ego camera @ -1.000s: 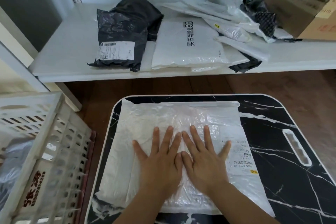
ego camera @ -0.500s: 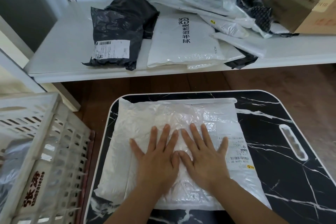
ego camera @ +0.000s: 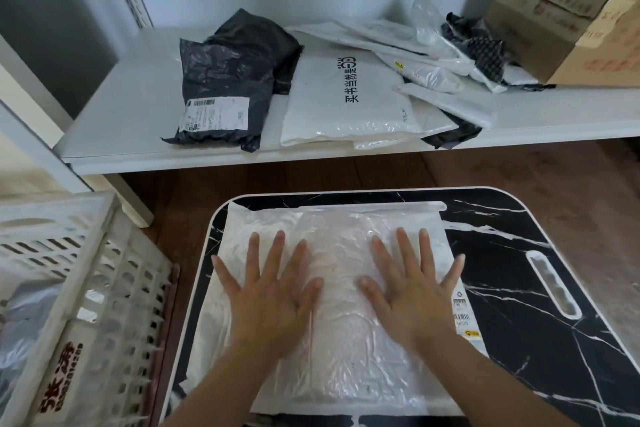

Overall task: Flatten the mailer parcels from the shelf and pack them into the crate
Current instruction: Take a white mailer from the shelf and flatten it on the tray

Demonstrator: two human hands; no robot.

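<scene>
A white plastic mailer parcel (ego camera: 339, 260) lies flat on the black marble-pattern table (ego camera: 519, 288). My left hand (ego camera: 270, 291) presses on its left half with fingers spread straight. My right hand (ego camera: 412, 288) presses on its right half the same way, next to the shipping label. A white slatted crate (ego camera: 86, 288) stands at the left of the table with a plastic parcel inside. On the white shelf (ego camera: 138, 121) behind lie a black mailer (ego camera: 221, 94), a white mailer with black lettering (ego camera: 346, 97) and several more white and black bags (ego camera: 443, 55).
A cardboard box (ego camera: 571, 10) sits at the shelf's right end. Dark wooden floor (ego camera: 277, 177) shows between shelf and table. The table has a white handle slot (ego camera: 550, 284) on its right side.
Both hands have slid apart from the parcel's middle, the left one leftward and the right one rightward, still pressing flat on it. The camera has tilted slightly.
</scene>
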